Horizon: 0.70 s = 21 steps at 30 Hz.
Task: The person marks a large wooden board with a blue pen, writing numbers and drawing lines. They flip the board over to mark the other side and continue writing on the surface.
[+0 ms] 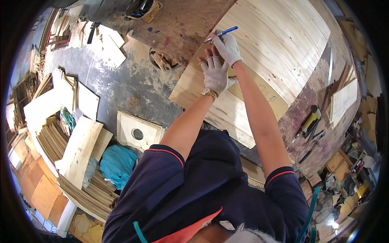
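My left hand (214, 68), in a white knit glove with bare fingertips and a gold-toned wristwatch, lies flat with fingers apart on a thin tan board (279, 105). The board bears handwritten marks and lies across a pale panel of wood planks (279, 45); my hands and right forearm hide part of it. Just beyond the left hand, my gloved right hand (225, 48) grips a blue pen (229, 30). The pen's tip points down and left, near the far-left edge of the boards. Whether it touches the wood cannot be told.
On the stained worktop at right lie a yellow-and-black tool (313, 117) and several hand tools (310, 148). A round opening with wood scraps (164, 60) is at left. Lower left are a board with a round hole (126, 129), a teal cloth bundle (118, 165) and stacked boards (54, 139).
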Tool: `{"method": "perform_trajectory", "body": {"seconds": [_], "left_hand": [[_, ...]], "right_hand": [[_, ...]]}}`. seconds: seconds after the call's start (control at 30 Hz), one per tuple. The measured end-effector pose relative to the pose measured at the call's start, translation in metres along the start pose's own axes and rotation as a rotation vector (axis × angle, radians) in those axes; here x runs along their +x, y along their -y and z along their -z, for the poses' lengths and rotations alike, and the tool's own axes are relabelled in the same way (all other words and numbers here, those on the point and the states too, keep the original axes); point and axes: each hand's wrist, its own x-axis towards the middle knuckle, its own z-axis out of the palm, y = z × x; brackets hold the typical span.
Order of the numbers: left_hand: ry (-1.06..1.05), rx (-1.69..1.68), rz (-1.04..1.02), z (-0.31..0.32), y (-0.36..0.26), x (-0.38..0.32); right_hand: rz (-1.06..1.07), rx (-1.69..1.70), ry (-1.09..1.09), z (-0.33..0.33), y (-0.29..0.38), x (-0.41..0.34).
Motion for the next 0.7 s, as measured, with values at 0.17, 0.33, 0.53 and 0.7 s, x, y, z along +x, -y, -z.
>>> {"method": "perform_trajectory", "body": {"seconds": [0.17,0.33,0.53,0.7], "left_hand": [[-0.017,-0.021,-0.004,0.0003,0.0004,-0.0005],[0.015,-0.003,-0.009,-0.0016,0.0014,0.0006],[0.001,0.009,0.002,0.0030,-0.0012,0.0007],[-0.054,0.016,-0.013,0.0070,-0.0017,0.0005]], "right_hand": [[0.046,-0.070,-0.005,-0.0028,-0.0070,0.0043],[0.029,-0.088,-0.013,-0.0029,-0.0069,0.0044],[0.024,-0.078,0.002,-0.0013,-0.0035,0.0034],[0.014,-0.084,0.010,-0.0004,-0.0028,0.0026]]}}
